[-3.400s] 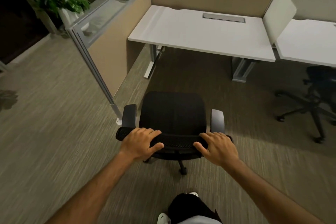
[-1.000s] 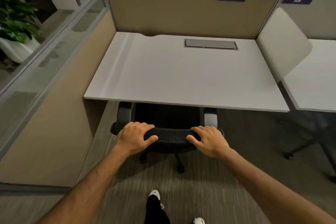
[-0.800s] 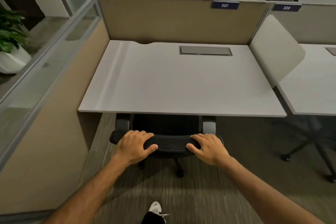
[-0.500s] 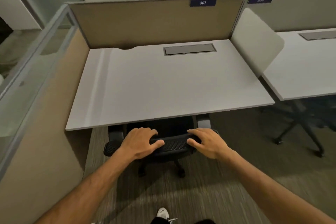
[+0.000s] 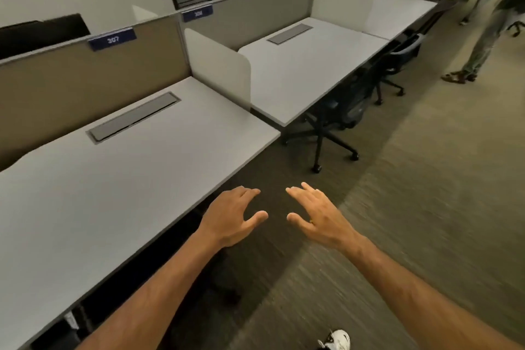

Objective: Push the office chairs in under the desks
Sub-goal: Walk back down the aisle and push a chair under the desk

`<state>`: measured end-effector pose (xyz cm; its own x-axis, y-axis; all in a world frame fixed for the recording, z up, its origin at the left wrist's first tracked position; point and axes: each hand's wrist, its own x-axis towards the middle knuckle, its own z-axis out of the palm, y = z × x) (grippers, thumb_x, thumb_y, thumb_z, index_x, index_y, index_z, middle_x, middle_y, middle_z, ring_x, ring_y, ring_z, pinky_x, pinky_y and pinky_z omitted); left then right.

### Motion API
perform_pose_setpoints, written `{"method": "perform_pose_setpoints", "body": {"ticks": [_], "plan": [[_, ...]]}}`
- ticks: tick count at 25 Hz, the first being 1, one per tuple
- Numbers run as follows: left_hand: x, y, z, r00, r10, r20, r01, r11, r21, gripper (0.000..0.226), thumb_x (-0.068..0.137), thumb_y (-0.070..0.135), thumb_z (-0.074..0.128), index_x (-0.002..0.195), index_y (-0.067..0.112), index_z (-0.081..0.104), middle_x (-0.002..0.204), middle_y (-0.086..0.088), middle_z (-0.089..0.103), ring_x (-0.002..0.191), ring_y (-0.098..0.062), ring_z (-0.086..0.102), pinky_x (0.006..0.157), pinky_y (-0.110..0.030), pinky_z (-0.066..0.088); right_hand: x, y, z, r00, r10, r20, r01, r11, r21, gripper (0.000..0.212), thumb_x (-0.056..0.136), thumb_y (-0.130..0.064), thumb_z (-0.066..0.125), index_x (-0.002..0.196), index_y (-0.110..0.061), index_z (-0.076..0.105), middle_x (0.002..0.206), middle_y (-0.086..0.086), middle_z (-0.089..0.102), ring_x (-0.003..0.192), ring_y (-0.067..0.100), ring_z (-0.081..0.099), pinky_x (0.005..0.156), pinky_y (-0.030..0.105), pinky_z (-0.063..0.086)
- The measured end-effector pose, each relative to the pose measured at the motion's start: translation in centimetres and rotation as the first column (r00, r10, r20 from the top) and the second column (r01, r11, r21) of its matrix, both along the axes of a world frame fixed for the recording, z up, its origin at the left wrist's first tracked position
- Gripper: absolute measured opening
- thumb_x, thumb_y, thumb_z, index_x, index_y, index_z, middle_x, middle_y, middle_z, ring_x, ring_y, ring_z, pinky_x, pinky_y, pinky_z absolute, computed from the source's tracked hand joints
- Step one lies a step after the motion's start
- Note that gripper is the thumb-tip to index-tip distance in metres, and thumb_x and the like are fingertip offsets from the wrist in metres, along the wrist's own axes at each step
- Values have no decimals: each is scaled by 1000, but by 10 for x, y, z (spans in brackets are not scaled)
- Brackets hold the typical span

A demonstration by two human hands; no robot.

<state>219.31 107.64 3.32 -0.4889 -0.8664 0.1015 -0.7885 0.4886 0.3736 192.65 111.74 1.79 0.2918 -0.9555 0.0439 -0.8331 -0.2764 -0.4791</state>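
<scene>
A row of pale grey desks runs from the lower left up toward the far right, backed by tan partition panels; the near desk [image 5: 113,193] fills the left side, its panel carrying a blue plate reading 307 [image 5: 112,39], and a grey cable hatch [image 5: 133,116] is set near its back edge. Under its front edge only dark shapes show (the chair [image 5: 224,290] tucked there is barely readable in shadow). A white divider [image 5: 218,65] stands at the desk's right edge, between it and the next desk [image 5: 306,65]. Beneath that desk's front edge a black office chair [image 5: 338,119] sits partly under, its wheeled base out on the carpet. The left hand [image 5: 231,216] and right hand [image 5: 315,214] hover empty over the striped carpet [image 5: 426,179] just off the near desk's front right corner, fingers spread apart, holding nothing. The aisle to the right is open floor; a standing person's legs [image 5: 483,37] appear at the far right.
</scene>
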Motion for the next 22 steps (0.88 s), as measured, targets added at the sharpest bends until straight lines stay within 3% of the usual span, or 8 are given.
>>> {"method": "perform_pose_setpoints", "body": {"ticks": [8, 12, 13, 19, 22], "plan": [[-241, -25, 29, 957, -285, -49, 284, 958, -29, 71, 94, 79, 33, 149, 33, 39, 142, 9, 54, 129, -8, 48, 104, -27, 36, -213, 40, 32, 952, -299, 65, 300, 954, -8, 66, 100, -58, 45, 158, -35, 23, 164, -9, 27, 155, 15, 2, 124, 39, 8], [-392, -31, 56, 911, -407, -66, 397, 909, -127, 70, 97, 71, 40, 150, 26, 42, 143, 4, 54, 132, -12, 48, 107, -30, 36, -348, 66, 48, 892, -449, 50, 452, 891, -49, 66, 101, -53, 48, 158, -30, 24, 164, -5, 29, 155, 18, 4, 125, 41, 11], [-396, -31, 58, 906, -414, -90, 401, 906, -134, 70, 97, 70, 41, 150, 25, 42, 144, 4, 54, 133, -13, 47, 108, -30, 36, -352, 64, 51, 890, -453, 52, 456, 888, -55, 66, 101, -52, 49, 158, -29, 25, 163, -5, 30, 155, 18, 5, 125, 41, 11], [-537, -35, 56, 830, -553, -72, 544, 832, -113, 74, 97, 72, 38, 152, 22, 40, 150, 2, 49, 140, -13, 39, 113, -28, 27, -469, 78, 49, 806, -586, 86, 592, 804, -60, 87, 89, -82, 25, 158, -29, 21, 164, -6, 27, 155, 15, 5, 125, 45, 12], [-606, -64, 39, 795, -604, -49, 599, 796, -88, 75, 97, 74, 37, 152, 23, 39, 150, 3, 49, 140, -12, 39, 112, -26, 25, -519, 60, 35, 753, -643, 142, 652, 757, -27, 90, 86, -87, 20, 158, -32, 20, 165, -10, 24, 154, 10, 3, 125, 41, 13]]}}
